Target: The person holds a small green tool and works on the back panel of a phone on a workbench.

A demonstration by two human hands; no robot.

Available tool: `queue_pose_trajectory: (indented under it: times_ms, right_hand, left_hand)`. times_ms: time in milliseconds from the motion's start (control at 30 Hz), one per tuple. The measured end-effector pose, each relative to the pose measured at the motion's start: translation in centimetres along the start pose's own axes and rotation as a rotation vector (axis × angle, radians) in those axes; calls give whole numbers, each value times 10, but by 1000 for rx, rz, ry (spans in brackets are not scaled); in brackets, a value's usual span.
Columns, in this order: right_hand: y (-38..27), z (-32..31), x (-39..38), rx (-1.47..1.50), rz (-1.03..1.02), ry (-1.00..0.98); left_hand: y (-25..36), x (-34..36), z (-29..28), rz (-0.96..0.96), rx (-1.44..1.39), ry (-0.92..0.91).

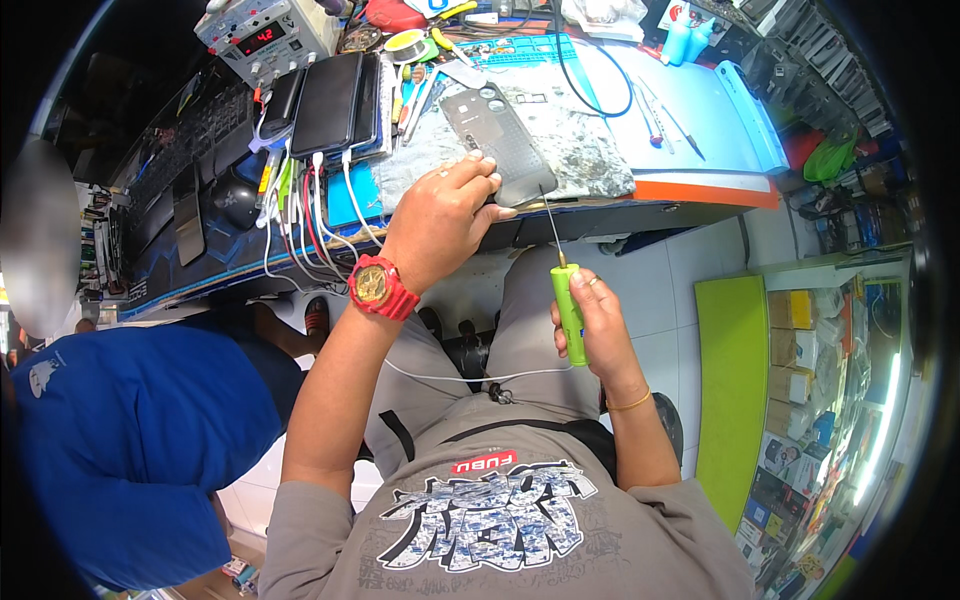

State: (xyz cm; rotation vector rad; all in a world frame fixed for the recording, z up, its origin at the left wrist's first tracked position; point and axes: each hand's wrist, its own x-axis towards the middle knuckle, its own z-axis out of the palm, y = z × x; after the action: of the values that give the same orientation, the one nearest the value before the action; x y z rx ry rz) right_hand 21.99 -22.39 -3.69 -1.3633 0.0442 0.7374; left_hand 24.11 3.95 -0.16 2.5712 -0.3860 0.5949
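A dark smartphone (507,135) lies back up on a stained grey cloth (580,150) at the bench's front edge, its camera lenses pointing away from me. My left hand (450,200), with a red watch on the wrist, grips the phone's near left corner, fingers on the back and thumb by the edge. In my right hand (595,310) is a green-handled tool (570,312) with a long thin metal shaft. A white cable (480,379) runs to the handle's lower end. The shaft's tip reaches the phone's near right corner, but whether it touches cannot be made out.
Black phones (328,103) with white charging cables (320,200) sit to the left, near a power supply (268,38). Tweezers (675,120) and a black cable loop (628,95) lie to the right. A person in blue (150,440) is at my left; a glass display case (830,370) stands right.
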Motion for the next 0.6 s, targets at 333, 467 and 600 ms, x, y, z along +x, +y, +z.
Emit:
queue_pose_trajectory:
  times_ms: [333, 467, 600]
  right_hand:
    - [0, -7, 1, 14, -9, 37]
    - [-5, -1, -5, -34, 12, 13]
    - [5, 6, -4, -91, -39, 8]
  left_hand:
    - [0, 0, 0, 5, 16, 3]
    - [3, 4, -1, 29, 26, 20]
    - [22, 10, -4, -67, 137, -63]
